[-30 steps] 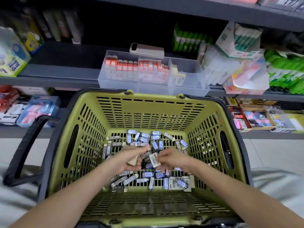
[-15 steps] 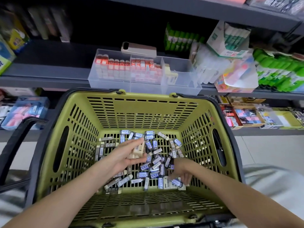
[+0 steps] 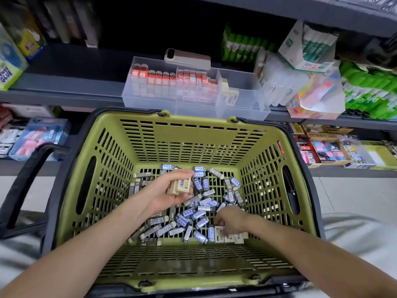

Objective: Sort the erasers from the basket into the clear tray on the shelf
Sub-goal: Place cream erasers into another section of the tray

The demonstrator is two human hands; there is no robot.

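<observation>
Left hand [image 3: 165, 193]: fingers hold beige erasers [image 3: 180, 186] above basket [image 3: 193, 134] floor | right hand [image 3: 232, 220]: fingers curl round cream eraser [image 3: 221, 235] on basket floor.

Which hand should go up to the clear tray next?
Left. The left hand holds cream erasers, raised off the basket floor; the right hand is down among the loose ones.

Fingertips of right hand [image 3: 231, 220] hidden among erasers [image 3: 202, 209], their print unreadable, forearms [image 3: 300, 254] cut off below
</observation>
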